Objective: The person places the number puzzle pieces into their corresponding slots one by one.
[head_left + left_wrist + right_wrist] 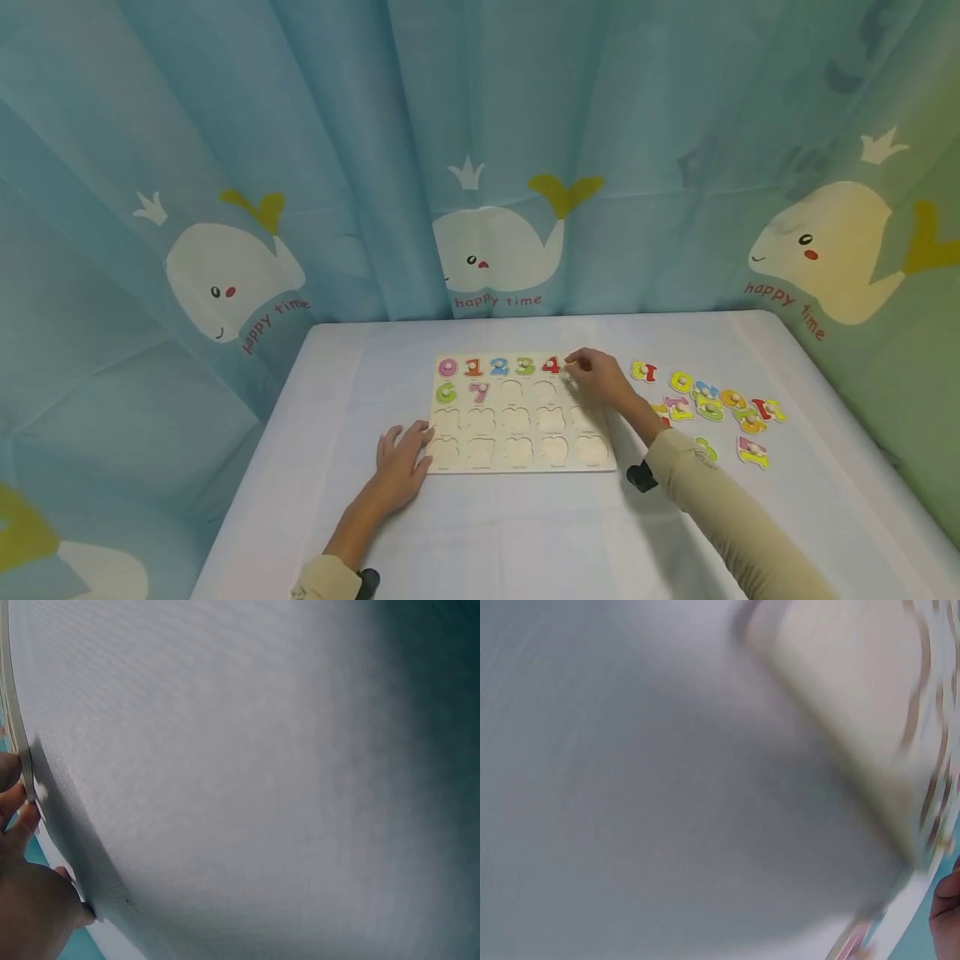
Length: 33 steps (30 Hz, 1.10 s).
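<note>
A wooden number puzzle board (472, 472) lies on the white table. Colourful knobbed number pieces sit in its upper part: a pink 0 (447, 367), an orange 1 (473, 367), a blue 2 (499, 367), a green 3 (525, 367), a red 4 (551, 366), a green 6 (446, 392) and a purple 7 (478, 392). Fingers bent, my right hand (600, 377) is over the board's upper right corner beside the 4; I cannot tell whether it pinches a piece. My left hand (401, 467) rests at the board's left edge, its fingertips against it.
Right of the board, several loose number pieces are scattered, among them a 13 (643, 372), a yellow piece (681, 382) and a pink-and-yellow piece (752, 452). Some overlap each other. A blue curtain (345, 208) with whales hangs behind the table (510, 542).
</note>
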Each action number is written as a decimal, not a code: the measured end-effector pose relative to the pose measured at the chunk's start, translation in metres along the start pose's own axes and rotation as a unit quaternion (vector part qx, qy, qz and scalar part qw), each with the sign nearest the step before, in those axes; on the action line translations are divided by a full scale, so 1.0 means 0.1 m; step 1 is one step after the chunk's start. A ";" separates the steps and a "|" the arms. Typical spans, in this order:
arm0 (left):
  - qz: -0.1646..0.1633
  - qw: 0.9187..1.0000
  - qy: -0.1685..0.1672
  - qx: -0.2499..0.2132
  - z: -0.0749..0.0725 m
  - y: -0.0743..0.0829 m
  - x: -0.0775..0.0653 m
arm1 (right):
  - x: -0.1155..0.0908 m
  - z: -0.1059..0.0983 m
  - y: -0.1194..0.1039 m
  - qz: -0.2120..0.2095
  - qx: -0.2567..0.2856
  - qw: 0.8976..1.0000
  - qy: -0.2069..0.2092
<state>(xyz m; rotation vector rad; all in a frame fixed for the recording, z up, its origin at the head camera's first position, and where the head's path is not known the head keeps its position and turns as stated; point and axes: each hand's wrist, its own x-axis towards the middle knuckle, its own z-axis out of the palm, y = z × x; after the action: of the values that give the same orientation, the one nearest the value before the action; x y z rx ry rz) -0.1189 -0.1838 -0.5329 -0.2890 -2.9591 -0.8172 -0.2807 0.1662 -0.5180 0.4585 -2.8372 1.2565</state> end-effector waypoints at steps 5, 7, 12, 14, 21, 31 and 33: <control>0.001 1.000 -0.007 0.006 0.03 0.00 0.00 | -0.13 -0.34 0.26 0.025 -0.072 0.995 0.060; -0.002 1.000 -0.007 0.010 0.03 0.00 0.00 | -0.21 -0.47 0.34 0.041 -0.115 0.989 0.086; -0.005 1.000 -0.002 0.010 0.01 0.00 0.00 | -0.42 -0.76 0.52 0.097 -0.181 0.973 0.103; -0.003 1.000 -0.001 0.010 0.00 0.01 0.01 | -0.48 -0.84 0.59 0.118 -0.186 0.972 0.085; -0.003 1.000 0.000 0.013 0.00 0.00 0.01 | -0.61 -0.94 0.78 0.149 -0.144 0.978 0.016; 0.003 1.000 -0.001 0.009 0.00 -0.02 0.01 | -0.60 -0.88 0.87 0.153 -0.151 0.975 0.054; 0.002 1.000 -0.004 0.010 -0.01 -0.03 0.01 | -0.59 -0.87 0.87 0.160 -0.148 0.974 0.053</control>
<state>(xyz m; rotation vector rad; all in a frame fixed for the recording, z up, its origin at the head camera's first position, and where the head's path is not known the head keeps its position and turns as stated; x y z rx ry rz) -0.1199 -0.1865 -0.5334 -0.2962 -2.9709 -0.7872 -0.2571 0.3002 -0.5289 -0.0755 -3.0133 0.8266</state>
